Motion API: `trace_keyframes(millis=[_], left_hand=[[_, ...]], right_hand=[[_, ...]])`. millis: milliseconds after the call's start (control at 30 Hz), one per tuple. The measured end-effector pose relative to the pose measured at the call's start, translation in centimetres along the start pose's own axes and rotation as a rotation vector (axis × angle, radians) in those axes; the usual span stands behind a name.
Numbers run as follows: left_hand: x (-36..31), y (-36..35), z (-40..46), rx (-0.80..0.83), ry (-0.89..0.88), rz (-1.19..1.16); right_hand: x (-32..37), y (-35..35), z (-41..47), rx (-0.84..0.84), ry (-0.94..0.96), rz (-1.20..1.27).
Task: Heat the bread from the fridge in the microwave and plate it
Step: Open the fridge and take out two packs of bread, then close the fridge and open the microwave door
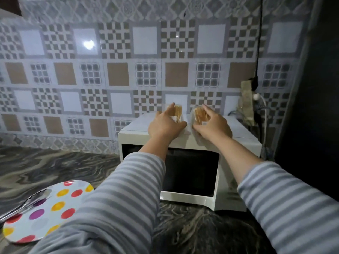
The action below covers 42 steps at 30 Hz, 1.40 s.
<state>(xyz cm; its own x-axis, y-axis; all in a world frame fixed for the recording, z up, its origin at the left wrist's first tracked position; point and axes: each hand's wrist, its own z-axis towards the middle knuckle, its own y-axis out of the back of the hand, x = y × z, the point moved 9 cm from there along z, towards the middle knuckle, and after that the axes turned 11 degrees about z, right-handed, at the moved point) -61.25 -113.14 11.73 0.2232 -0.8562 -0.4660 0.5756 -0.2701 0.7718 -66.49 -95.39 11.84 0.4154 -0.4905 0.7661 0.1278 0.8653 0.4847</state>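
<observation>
At 8 o'clock we see a spotted plate [45,211] on the dark marbled worktop [55,167], tongs [23,208] lying on its rim. At centre, the white microwave [190,143], door shut. On its top, our left hand [165,123] grips one bread pack [177,113]; at 1 o'clock our right hand [213,123] grips a second bread pack [199,114].
</observation>
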Motion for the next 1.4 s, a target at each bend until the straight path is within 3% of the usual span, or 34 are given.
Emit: trace_keyframes(millis=[433, 733, 900, 1067, 1400], left_hand=[[0.9, -5.1, 7.0, 0.028, -0.003, 0.072], [1.4, -2.3, 2.7, -0.002, -0.001, 0.091], [2.0, 0.6, -4.5, -0.01, -0.057, 0.102], [3.3, 2.4, -14.4, 0.085, -0.093, 0.117], [5.3, 0.6, -38.2, 0.526, -0.15, 0.051]], right_hand=[[-2.4, -3.6, 6.7, 0.004, -0.036, -0.132], [-1.8, -2.3, 3.7, 0.055, -0.058, -0.125], [-1.0, -0.5, -3.6, 0.041, -0.022, -0.198], [-1.6, 0.8, -14.2, 0.073, -0.057, -0.24], [-5.5, 5.2, -40.6, 0.138, -0.346, -0.297]])
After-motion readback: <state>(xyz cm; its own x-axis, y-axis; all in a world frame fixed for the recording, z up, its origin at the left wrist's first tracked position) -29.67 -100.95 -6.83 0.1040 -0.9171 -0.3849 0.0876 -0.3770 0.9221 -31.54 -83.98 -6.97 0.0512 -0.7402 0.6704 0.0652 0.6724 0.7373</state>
